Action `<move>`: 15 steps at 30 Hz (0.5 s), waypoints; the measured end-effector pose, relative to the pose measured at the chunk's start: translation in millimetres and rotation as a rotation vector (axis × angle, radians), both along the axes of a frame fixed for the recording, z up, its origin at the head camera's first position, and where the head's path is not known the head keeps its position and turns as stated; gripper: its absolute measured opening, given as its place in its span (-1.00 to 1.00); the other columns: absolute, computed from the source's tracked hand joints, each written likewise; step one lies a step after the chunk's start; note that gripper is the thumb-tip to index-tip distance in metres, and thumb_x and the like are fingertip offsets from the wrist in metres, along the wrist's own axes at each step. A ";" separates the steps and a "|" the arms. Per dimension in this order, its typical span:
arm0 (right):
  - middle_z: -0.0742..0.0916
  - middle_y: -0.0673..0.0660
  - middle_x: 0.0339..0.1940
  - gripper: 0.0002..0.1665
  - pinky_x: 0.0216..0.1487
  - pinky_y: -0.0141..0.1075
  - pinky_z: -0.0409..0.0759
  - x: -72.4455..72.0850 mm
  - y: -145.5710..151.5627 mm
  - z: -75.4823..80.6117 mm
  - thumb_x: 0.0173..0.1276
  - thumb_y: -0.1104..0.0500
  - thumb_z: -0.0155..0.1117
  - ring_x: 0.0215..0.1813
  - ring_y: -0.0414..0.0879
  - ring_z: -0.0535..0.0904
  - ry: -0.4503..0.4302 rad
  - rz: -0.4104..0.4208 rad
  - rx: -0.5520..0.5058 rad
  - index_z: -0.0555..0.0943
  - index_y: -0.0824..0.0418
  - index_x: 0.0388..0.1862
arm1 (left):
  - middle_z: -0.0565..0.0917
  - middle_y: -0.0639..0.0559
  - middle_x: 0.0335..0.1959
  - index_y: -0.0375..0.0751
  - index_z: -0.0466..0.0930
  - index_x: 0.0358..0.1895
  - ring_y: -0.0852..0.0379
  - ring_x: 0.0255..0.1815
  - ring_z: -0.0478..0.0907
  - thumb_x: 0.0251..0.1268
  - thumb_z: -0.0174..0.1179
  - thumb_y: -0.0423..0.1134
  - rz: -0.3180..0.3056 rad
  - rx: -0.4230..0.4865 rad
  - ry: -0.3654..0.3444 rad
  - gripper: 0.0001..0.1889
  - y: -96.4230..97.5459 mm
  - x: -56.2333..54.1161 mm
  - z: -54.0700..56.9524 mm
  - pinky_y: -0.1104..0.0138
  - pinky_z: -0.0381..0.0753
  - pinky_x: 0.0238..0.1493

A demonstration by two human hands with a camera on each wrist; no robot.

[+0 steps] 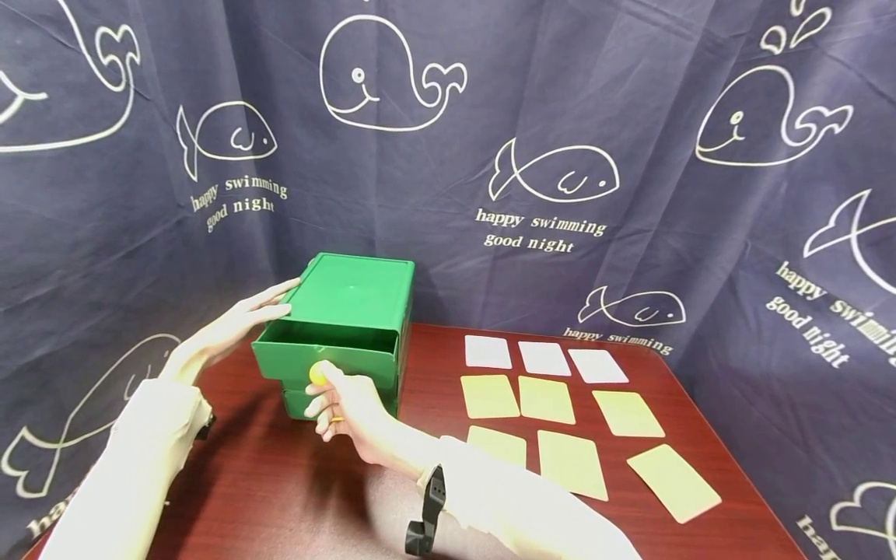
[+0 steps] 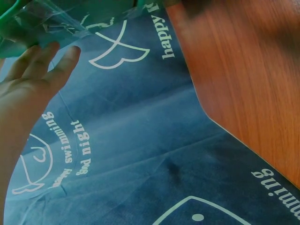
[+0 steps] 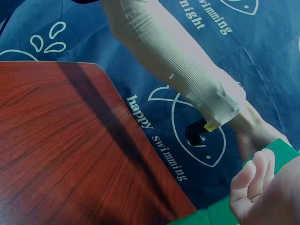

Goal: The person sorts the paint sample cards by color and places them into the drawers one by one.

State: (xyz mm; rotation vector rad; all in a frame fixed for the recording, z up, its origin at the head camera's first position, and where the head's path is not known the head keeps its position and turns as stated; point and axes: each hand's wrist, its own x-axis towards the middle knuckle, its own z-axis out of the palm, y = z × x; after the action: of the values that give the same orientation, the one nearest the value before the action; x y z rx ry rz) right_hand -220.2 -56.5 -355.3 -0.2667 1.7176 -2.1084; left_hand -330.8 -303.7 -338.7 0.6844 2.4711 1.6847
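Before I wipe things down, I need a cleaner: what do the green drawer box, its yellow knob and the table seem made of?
Green drawer box: probably smooth moulded plastic, by its uniform colour and thin walls. Yellow knob: likely plastic, smooth and evenly coloured, though partly hidden. Table: glossy reddish-brown wood or wood-look laminate; grain and reflections show, core unclear.

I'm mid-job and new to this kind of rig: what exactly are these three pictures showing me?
No machine here: a person works with a bare left hand and right hand. The wide picture comes from a camera worn on the head; the others from the left and right wrists. On the reddish table stands a green drawer box, its top drawer partly open; beside it lie three white cards and six yellow cards. The right hand holds the yellow knob on that drawer; the left hand touches the box's side.
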 end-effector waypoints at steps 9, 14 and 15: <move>0.58 -0.03 -0.69 -0.46 -0.62 -0.42 0.39 8.4 2.5 0.2 0.35 -0.14 0.10 -0.70 -0.23 0.36 0.002 0.009 0.033 0.64 0.36 -0.24 | 0.14 0.07 0.53 0.25 0.04 0.52 0.52 0.31 0.25 0.52 -0.08 -0.10 0.042 -0.047 -0.006 -0.43 0.1 4.9 -1.3 0.65 0.21 0.21; 0.59 -0.04 -0.69 -0.46 -0.63 -0.43 0.39 10.9 3.6 -1.0 0.35 -0.14 0.11 -0.70 -0.25 0.36 0.006 0.014 0.028 0.64 0.36 -0.23 | 0.12 0.08 0.54 0.27 0.04 0.52 0.53 0.32 0.21 0.52 -0.08 -0.09 0.048 -0.058 0.003 -0.43 0.9 3.9 -1.0 0.66 0.20 0.20; 0.59 -0.04 -0.69 -0.46 -0.63 -0.43 0.39 11.6 3.9 -1.2 0.35 -0.14 0.11 -0.71 -0.25 0.37 0.005 0.015 0.027 0.64 0.36 -0.23 | 0.12 0.08 0.54 0.27 0.03 0.52 0.53 0.33 0.20 0.52 -0.08 -0.08 0.047 -0.060 0.003 -0.43 1.3 3.5 -0.8 0.67 0.20 0.20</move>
State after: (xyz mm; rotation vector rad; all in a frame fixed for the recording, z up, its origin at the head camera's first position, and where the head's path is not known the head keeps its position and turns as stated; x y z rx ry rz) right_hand -208.6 -52.6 -356.5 -0.2763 1.7403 -2.0741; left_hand -327.3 -302.4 -339.5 0.6274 2.5480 1.6186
